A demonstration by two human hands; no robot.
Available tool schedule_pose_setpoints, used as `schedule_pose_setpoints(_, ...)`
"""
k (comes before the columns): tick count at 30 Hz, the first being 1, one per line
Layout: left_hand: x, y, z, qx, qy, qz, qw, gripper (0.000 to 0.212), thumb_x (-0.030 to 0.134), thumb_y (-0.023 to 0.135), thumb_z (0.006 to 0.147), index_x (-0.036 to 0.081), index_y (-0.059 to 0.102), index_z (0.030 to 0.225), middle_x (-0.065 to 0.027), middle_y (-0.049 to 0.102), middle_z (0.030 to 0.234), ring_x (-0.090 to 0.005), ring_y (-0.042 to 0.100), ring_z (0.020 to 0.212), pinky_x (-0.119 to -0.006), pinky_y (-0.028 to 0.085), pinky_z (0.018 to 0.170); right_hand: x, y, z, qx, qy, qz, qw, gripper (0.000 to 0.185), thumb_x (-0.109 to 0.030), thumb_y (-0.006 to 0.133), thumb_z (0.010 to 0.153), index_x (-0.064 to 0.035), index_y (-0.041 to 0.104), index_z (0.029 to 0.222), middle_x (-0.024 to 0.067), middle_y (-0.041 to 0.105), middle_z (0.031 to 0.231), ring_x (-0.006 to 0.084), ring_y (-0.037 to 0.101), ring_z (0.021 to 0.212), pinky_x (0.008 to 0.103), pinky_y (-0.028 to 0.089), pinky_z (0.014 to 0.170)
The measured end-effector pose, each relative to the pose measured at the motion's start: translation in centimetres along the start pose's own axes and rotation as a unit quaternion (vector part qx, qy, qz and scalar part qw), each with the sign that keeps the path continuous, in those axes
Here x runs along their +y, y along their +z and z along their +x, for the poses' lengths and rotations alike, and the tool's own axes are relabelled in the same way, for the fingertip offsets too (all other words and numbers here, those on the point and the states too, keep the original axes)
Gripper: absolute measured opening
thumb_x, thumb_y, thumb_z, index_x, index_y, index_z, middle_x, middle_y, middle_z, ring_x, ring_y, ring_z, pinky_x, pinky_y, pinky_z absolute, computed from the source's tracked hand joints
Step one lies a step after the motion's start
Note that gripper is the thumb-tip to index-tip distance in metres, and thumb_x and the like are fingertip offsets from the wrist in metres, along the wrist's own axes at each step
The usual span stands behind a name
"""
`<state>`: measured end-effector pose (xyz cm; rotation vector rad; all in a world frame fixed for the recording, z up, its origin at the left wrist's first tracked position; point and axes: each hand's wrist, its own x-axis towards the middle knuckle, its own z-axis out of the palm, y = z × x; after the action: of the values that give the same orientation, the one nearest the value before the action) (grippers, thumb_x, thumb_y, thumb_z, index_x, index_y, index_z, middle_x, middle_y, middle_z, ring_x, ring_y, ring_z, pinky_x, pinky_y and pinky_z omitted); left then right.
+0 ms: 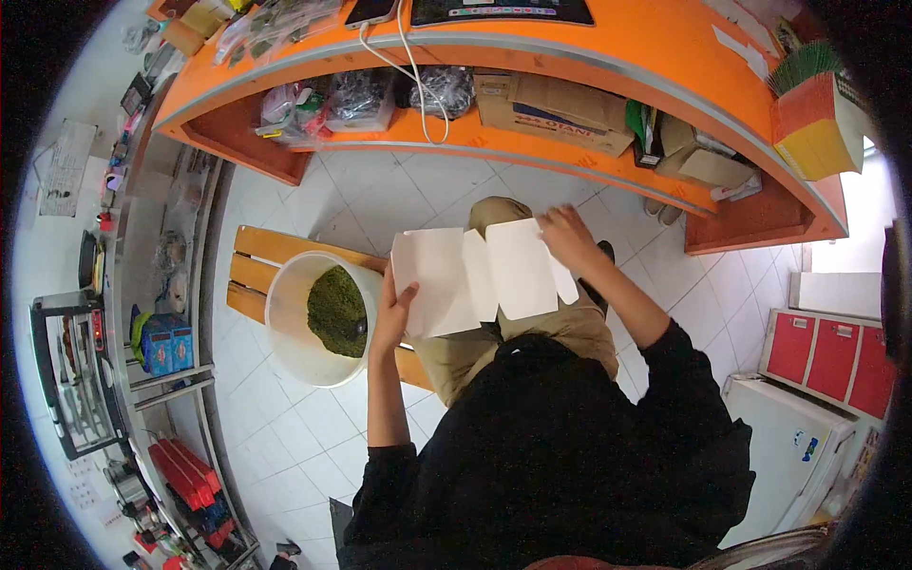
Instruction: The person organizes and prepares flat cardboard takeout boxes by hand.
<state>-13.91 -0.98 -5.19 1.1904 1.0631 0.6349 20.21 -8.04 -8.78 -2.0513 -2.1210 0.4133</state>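
Observation:
An unfolded white cardboard carton blank, creased into panels with rounded flaps, is spread above my lap. My left hand grips its left panel, thumb on top. At its upper right corner, my right hand has its fingers bent against the edge of a panel; the fingertips are slightly blurred. Left of my left hand, a translucent white plastic bucket stands on a slatted wooden bench. Inside it lies a dark green crumbly material, with a small dark rounded object partly showing in it.
Ahead curves an orange counter with a tablet, a phone and a white cable. Its lower shelf holds cardboard boxes and plastic-wrapped items. A metal rack stands left; a white refrigerator stands right.

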Motion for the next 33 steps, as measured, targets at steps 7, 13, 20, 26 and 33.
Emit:
schedule_pose_setpoints(7,0.1,3.8,0.6,-0.009,0.081,0.094,0.992,0.058,0.012,0.054,0.092,0.006,0.029,0.143,-0.0114,0.046,0.134,-0.0209,0.046,0.118,-0.032,0.037,0.099,6.4,0.6,7.3,-0.242,-0.124,0.109,0.956,0.036,-0.006,0.073,0.067,0.0010,0.061,0.101,0.0173,0.062,0.103,0.0340,0.059,0.098,0.0411,0.046,0.086)
schedule_pose_setpoints(13,-5.0,3.4,0.7,0.021,-0.025,-0.042,0.999,0.066,0.013,0.059,0.088,0.006,0.028,0.146,-0.0143,0.045,0.136,-0.0243,0.049,0.118,-0.035,0.042,0.097,5.1,1.9,3.9,-0.112,-0.044,0.095,0.988,0.027,-0.007,0.067,0.070,-0.0033,0.059,0.095,0.0125,0.061,0.094,0.0314,0.060,0.095,0.0432,0.049,0.082)
schedule_pose_setpoints(20,-5.8,4.0,1.1,0.029,-0.068,-0.082,0.994,0.067,0.009,0.060,0.087,0.007,0.027,0.145,-0.0139,0.048,0.132,-0.0226,0.053,0.111,-0.032,0.046,0.090,-0.2,6.8,-4.8,0.090,0.025,-0.091,0.992,0.031,-0.011,0.056,0.078,-0.0013,0.057,0.107,0.0149,0.057,0.109,0.0302,0.058,0.103,0.0366,0.052,0.084)
schedule_pose_setpoints(26,-3.8,4.6,1.6,0.004,-0.055,-0.085,0.995,0.063,0.008,0.060,0.087,0.008,0.031,0.143,-0.0119,0.048,0.133,-0.0209,0.051,0.114,-0.031,0.042,0.094,-0.9,2.6,-3.0,0.041,0.045,-0.171,0.983,0.033,-0.018,0.063,0.081,0.0019,0.058,0.107,0.0158,0.058,0.112,0.0356,0.057,0.106,0.0436,0.049,0.089)
schedule_pose_setpoints(33,-4.2,8.5,2.6,-0.037,0.021,-0.083,0.996,0.059,0.008,0.057,0.088,0.005,0.032,0.142,-0.0114,0.048,0.131,-0.0198,0.048,0.117,-0.031,0.040,0.096,2.9,1.0,5.4,-0.118,0.028,0.140,0.983,0.033,-0.019,0.072,0.076,-0.0021,0.063,0.103,0.0157,0.062,0.106,0.0325,0.056,0.111,0.0527,0.039,0.098)
